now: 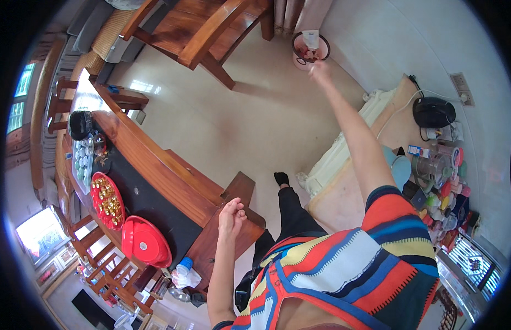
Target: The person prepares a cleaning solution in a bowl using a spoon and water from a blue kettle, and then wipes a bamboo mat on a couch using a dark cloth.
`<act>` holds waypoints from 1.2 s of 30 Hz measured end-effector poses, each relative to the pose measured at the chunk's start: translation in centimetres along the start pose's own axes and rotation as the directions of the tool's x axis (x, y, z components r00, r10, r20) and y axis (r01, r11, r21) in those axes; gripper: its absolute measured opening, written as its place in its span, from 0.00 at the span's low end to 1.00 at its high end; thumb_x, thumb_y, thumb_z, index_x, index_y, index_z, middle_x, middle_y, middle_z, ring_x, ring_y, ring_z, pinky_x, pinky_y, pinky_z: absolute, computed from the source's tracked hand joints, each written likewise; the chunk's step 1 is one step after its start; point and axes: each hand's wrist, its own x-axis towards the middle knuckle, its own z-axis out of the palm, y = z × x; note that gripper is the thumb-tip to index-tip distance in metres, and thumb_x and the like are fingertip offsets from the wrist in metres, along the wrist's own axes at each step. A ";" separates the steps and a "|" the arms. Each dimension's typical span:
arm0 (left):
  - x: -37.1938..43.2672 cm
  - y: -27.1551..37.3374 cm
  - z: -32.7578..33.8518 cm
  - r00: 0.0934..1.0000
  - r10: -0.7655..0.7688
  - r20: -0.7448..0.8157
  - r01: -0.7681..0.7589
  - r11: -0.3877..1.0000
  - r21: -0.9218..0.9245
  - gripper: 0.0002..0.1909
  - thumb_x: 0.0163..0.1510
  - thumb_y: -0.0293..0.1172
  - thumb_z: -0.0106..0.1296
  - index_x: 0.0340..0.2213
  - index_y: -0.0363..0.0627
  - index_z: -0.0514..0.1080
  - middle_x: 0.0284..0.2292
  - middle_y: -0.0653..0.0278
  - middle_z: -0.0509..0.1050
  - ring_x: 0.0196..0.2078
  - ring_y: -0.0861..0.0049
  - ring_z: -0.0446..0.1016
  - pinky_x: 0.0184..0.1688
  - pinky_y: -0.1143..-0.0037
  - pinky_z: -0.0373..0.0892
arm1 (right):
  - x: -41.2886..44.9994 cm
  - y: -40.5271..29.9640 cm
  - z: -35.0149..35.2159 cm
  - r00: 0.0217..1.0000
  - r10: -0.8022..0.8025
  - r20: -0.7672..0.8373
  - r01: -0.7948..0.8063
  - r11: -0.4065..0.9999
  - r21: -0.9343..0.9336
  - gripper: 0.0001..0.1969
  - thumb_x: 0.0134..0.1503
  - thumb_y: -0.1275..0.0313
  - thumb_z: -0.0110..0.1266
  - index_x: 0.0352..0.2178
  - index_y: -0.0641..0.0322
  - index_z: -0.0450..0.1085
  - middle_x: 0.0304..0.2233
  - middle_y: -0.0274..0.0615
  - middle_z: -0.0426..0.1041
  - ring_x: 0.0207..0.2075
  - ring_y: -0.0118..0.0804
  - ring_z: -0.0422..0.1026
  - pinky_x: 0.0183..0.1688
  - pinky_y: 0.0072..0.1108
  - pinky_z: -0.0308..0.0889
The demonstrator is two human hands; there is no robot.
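Note:
My right hand, blurred, is stretched out at the near rim of a pale waste bin on the floor. Whether it holds anything cannot be made out. The bin has a dark rim and contains reddish-brown scraps; a white wrapper or bag lies at its far side. Beside the corner of a wooden tea table, my left hand hangs with its fingers curled together and nothing visible in them. On the table are a red tray of gold-wrapped pieces and a red plastic container.
A wooden armchair stands ahead. At right, a pale stone-like table bears a black appliance with a cord, plus several jars. A blue-capped container and tissue sit at the tea table's near end.

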 end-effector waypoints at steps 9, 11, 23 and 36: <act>0.6 -0.5 1.9 0.999 -0.051 -0.010 0.052 0.997 0.060 0.08 0.56 0.31 0.42 0.36 0.43 0.67 0.23 0.66 0.70 0.20 0.80 0.65 0.20 0.79 0.62 | -28.3 12.2 3.9 0.869 0.348 0.352 -0.435 0.876 0.208 0.07 0.53 0.76 0.42 0.32 0.59 0.67 0.23 0.38 0.71 0.21 0.25 0.70 0.20 0.18 0.65; 0.5 -0.8 2.4 0.998 -0.053 0.014 0.052 0.994 0.101 0.08 0.56 0.31 0.43 0.36 0.43 0.67 0.22 0.66 0.71 0.20 0.80 0.66 0.19 0.79 0.62 | -33.7 14.2 2.2 0.915 0.234 0.328 -0.268 0.961 0.064 0.07 0.54 0.74 0.43 0.34 0.62 0.67 0.25 0.41 0.70 0.25 0.29 0.71 0.25 0.20 0.66; -2.2 -3.7 5.0 0.961 -0.095 0.261 0.002 0.943 0.333 0.10 0.55 0.32 0.43 0.39 0.42 0.65 0.24 0.67 0.69 0.21 0.81 0.65 0.20 0.81 0.62 | -43.5 4.5 -17.8 0.915 -0.363 -0.174 0.319 0.918 -0.235 0.12 0.46 0.78 0.49 0.35 0.64 0.63 0.34 0.48 0.64 0.37 0.47 0.66 0.39 0.31 0.62; -7.7 -7.8 -2.9 0.979 0.000 0.206 -0.039 0.983 0.181 0.09 0.55 0.31 0.43 0.37 0.43 0.66 0.23 0.68 0.70 0.20 0.81 0.65 0.20 0.81 0.61 | -35.9 17.1 -30.5 0.926 0.124 -0.356 0.000 0.944 0.330 0.10 0.41 0.73 0.62 0.28 0.64 0.73 0.23 0.34 0.73 0.25 0.25 0.69 0.27 0.20 0.64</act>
